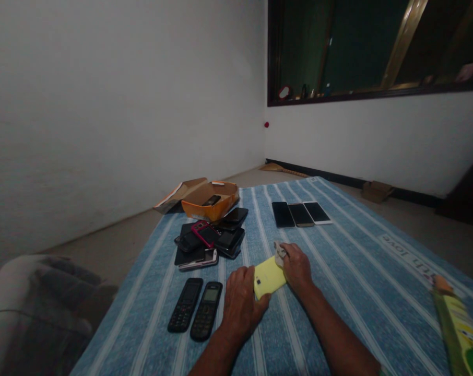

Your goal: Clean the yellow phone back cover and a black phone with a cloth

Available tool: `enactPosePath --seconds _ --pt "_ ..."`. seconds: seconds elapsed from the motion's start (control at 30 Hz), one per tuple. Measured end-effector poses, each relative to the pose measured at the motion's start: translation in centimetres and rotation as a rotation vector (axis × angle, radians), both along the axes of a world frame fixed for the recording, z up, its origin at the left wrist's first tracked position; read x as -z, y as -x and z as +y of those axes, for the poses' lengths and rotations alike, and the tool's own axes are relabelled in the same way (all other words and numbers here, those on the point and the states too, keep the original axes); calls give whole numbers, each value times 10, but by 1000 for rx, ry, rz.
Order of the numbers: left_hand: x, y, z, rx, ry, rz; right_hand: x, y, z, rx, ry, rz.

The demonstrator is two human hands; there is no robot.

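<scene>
A smartphone with a yellow back [268, 278] is tilted between my hands, its camera at the near left corner. My left hand [242, 297] grips its left end, thumb along the near edge. At its right end, my right hand [297, 267] pinches a crumpled greyish cloth [279, 253] against the phone. Just left of my left hand lie two keypad phones, a black one [186, 304] and one with a pale screen [207, 310]. Beyond them is a heap of phones, with a pink-framed phone [205, 233] on top.
Behind the heap stands an open orange box [211, 210] with a phone inside. Three smartphones [301, 214] lie in a row farther back on the striped cloth [338, 271]. A yellow package [459, 334] is at the right edge, and grey fabric [36, 308] at the left.
</scene>
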State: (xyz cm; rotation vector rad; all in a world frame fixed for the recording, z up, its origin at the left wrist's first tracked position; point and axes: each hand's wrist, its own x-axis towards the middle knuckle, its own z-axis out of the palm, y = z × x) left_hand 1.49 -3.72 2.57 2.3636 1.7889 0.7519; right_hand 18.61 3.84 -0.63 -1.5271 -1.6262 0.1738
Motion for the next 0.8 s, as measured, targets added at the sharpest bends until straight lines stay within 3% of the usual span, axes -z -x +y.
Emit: enactPosePath --seconds 0.4,0.63,0.8 --pt "10 3 6 208 -42 -61 -7 5 -3 -25 148 -142" --pt "9 2 5 207 -54 -90 -20 11 -11 -45 245 -274" --pt "13 1 4 219 -107 -103 -22 8 -9 -16 260 -196"
